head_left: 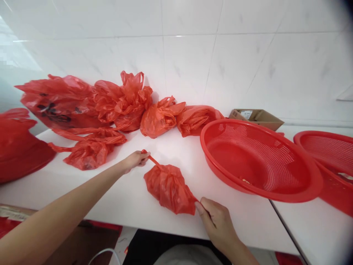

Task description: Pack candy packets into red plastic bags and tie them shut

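Observation:
A small red plastic bag (172, 187) is stretched between my two hands just over the white table. My left hand (137, 160) pinches one twisted handle at the bag's far left end. At the near right end, my right hand (216, 222) grips the other corner between thumb and fingers. The bag bulges in the middle; what it contains is hidden by the wrinkled plastic. Left of my left hand lies another red bag (91, 151) with long loose handles.
Several filled red bags (129, 103) line the tiled wall. A red perforated basket (237, 156) stands to the right with small pale bits in it, and a second red basket (328, 147) beyond. Behind is a cardboard box (264, 117). A large red bag (22, 151) sits far left.

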A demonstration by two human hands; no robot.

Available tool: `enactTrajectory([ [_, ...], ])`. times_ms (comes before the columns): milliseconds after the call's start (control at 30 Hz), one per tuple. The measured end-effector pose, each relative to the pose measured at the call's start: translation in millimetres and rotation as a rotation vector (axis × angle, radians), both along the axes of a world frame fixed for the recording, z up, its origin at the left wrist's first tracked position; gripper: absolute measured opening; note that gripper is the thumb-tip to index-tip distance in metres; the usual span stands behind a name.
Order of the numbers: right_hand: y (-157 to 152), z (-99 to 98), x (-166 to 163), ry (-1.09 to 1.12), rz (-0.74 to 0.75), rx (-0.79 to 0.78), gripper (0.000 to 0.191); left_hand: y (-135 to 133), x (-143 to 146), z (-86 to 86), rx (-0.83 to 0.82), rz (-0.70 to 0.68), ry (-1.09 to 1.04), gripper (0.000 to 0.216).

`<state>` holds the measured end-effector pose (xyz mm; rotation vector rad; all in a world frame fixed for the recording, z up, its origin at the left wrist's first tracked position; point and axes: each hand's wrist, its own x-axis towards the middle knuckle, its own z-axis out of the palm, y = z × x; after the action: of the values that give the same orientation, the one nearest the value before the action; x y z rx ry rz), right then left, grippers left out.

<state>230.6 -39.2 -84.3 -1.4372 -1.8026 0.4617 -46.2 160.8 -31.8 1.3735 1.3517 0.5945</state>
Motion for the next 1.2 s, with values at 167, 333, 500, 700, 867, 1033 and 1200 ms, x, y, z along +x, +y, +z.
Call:
enactTrajectory([
  [167, 4.0, 29.5, 8.5, 0.192, -0.046, -0.130, 0.041, -13.7, 3.2, 35.0, 0.005, 0.033, -0.124, 0.046],
  [333, 25.8, 75.0, -5.5, 0.317, 0.060, -0.097, 0.036, -32.1, 31.4, 64.7, -0.004, -0.145, -0.494, 0.040],
  [500, 54.5, 103.7, -17.4, 0.283, 0.111, 0.019, 0.028, -52.6, 68.0, 56.2, 0.070, -0.438, -0.372, 0.037],
  [700, 74.8, 106.2, -29.1, 0.314, 0.100, 0.043, 0.024, -76.2, 85.6, 47.8, 0.201, -0.692, -0.194, 0.031],
  [867, 71.6, 102.1, -30.2, 0.386, 0.054, 0.080, 0.025, -79.4, 84.5, 51.0, 0.233, -0.619, -0.189, 0.031],
  [1033, 68.7, 99.2, -17.9, 0.685, 0.105, 0.017, 0.026, -70.8, 50.6, 64.8, 0.340, -0.458, -0.064, 0.034],
  [1200, 76.5, 87.5, -35.4, 0.849, 0.238, -0.173, 0.030, -65.3, -6.7, 83.9, 0.554, -0.122, 0.376, 0.031],
])
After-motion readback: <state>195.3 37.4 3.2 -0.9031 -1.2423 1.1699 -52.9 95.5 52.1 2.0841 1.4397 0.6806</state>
